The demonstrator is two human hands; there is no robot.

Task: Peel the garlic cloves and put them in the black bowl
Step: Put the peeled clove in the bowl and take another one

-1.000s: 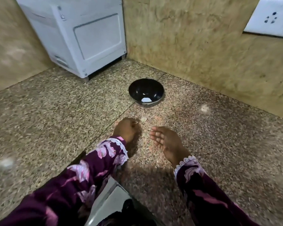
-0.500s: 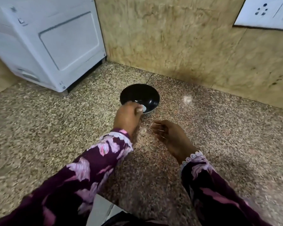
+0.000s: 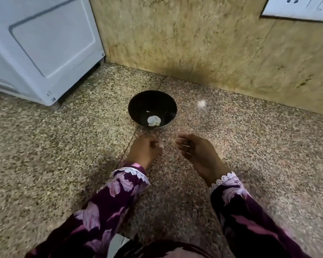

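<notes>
Both hands, left hand (image 3: 145, 148) curled and right hand (image 3: 198, 151) relaxed, hover near black bowl (image 3: 138, 107).

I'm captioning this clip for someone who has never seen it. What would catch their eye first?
Probably the black bowl in the middle of the speckled stone counter, with pale garlic at its bottom. Just in front of it sit the left hand and right hand, in purple floral sleeves. A white appliance fills the far left corner.
</notes>
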